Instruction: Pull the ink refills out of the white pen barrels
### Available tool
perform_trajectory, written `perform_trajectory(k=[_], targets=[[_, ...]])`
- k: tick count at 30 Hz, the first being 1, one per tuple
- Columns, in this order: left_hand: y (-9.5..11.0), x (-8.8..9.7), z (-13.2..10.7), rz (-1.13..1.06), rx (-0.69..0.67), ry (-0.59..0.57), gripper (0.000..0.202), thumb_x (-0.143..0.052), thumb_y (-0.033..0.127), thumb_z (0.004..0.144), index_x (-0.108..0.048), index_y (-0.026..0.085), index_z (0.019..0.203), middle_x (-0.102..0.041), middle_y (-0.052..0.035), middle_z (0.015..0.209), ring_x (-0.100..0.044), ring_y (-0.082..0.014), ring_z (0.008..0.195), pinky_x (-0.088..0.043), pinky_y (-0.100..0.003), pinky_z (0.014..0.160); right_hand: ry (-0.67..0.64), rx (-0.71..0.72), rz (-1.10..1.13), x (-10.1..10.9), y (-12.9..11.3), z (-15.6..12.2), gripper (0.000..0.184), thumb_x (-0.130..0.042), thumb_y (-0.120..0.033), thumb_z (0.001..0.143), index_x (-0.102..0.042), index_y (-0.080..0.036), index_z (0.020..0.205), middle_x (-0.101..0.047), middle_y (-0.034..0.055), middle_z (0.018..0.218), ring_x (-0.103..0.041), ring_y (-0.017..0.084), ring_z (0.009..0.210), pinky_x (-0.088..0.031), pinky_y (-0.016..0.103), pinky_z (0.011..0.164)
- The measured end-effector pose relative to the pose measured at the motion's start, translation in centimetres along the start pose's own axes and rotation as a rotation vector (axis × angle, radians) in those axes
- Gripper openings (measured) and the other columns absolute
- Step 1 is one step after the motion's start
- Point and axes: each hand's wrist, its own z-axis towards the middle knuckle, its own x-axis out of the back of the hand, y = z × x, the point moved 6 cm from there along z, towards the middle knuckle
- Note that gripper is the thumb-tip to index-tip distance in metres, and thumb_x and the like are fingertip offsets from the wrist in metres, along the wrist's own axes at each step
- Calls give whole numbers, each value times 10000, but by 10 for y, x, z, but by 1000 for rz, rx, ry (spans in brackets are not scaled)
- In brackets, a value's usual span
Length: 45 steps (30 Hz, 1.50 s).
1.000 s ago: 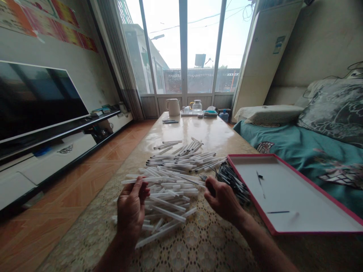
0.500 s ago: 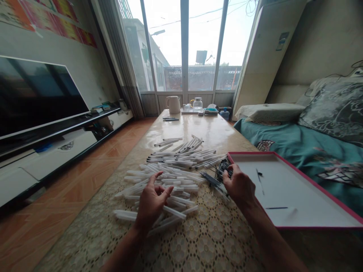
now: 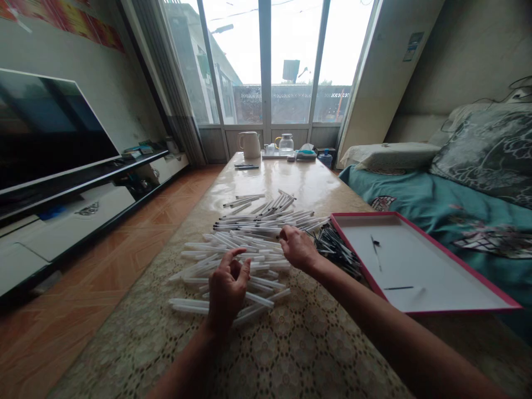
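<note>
My left hand (image 3: pixel 228 288) hovers over the near pile of white pen barrels (image 3: pixel 199 305), its thumb and index finger apart in a loose curve with nothing visible between them. My right hand (image 3: pixel 299 247) reaches across to the far side of that pile, fingers pinched together; whatever they hold is too small or hidden to name. Behind it lie white pens with dark tips (image 3: pixel 245 223), in a loose heap. A bundle of thin black pen parts (image 3: pixel 338 249) rests right of my right hand, against the tray's edge.
A shallow white tray with a pink rim (image 3: pixel 453 249) sits at the right, holding a few loose pen parts. At the table's far end stand a beige jug (image 3: pixel 250 145), a glass pot (image 3: pixel 286 145) and a tissue pack (image 3: pixel 306 155). A sofa (image 3: pixel 415 191) borders the right side.
My right hand has moved left from the black pen parts to the white barrels. My left hand stays nearly in place. The view has tilted down slightly.
</note>
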Motion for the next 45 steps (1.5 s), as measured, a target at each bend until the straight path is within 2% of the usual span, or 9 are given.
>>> perform_trajectory(k=[3,7,14,22,26,29,32,41,45], targets=[[1,1,-1,59,-38,6,273,-556,359,847,-605,176,1044,-511,61,515,-521,-143,471,-386,-229,511,-3,31,-83,-3,1,26,192,-552,-145,851,-617,-159,1031,-642,121,1081,-554,225,1031,-395,280,820],[1,3,-1,104,-67,23,256,-541,339,859,-604,179,1048,-505,67,513,-542,-143,475,-391,-233,524,-1,54,-163,-15,-4,48,208,-539,-144,856,-616,-143,1050,-619,148,1109,-521,257,1057,-376,326,865],[2,3,0,137,-97,19,223,-534,324,865,-616,178,1012,-510,68,501,-517,-134,450,-381,-232,512,31,72,-182,-21,1,37,181,-480,-78,850,-643,-142,892,-637,158,1015,-538,260,999,-390,334,836],[1,-4,-4,83,-120,-28,184,-559,307,848,-646,179,946,-647,-10,657,-602,-163,568,-442,-240,551,189,98,96,21,6,-25,79,-497,-207,900,-547,-172,952,-655,39,846,-619,145,732,-471,234,689],[1,-8,-6,21,-104,-51,182,-560,311,856,-640,182,956,-680,-35,730,-634,-171,609,-478,-252,583,502,95,614,68,12,-60,165,-547,-322,884,-538,-186,976,-623,37,860,-609,150,712,-495,265,638],[-1,-10,-7,2,-95,-72,181,-552,313,863,-637,187,962,-664,-16,675,-613,-161,558,-471,-244,548,617,113,763,88,15,-77,147,-549,-320,886,-533,-203,972,-622,43,910,-624,161,767,-503,305,698],[-2,-11,-8,-1,-104,-96,175,-545,307,868,-635,192,964,-641,4,625,-583,-146,512,-450,-230,510,552,118,787,79,16,-82,144,-525,-311,907,-502,-216,1012,-651,29,845,-644,168,739,-508,317,697],[2,-13,-9,3,-124,-151,173,-541,297,883,-628,189,987,-609,20,617,-537,-126,485,-436,-225,495,151,219,510,4,6,-82,136,-487,-254,914,-588,-191,979,-673,42,842,-634,176,739,-468,256,671],[14,-11,-6,-11,-265,-186,274,-539,259,889,-588,206,1153,-648,-60,964,-631,-162,753,-512,-278,695,-30,277,379,-5,5,-84,205,-433,-272,944,-604,-196,1028,-690,42,837,-641,176,721,-443,252,654]])
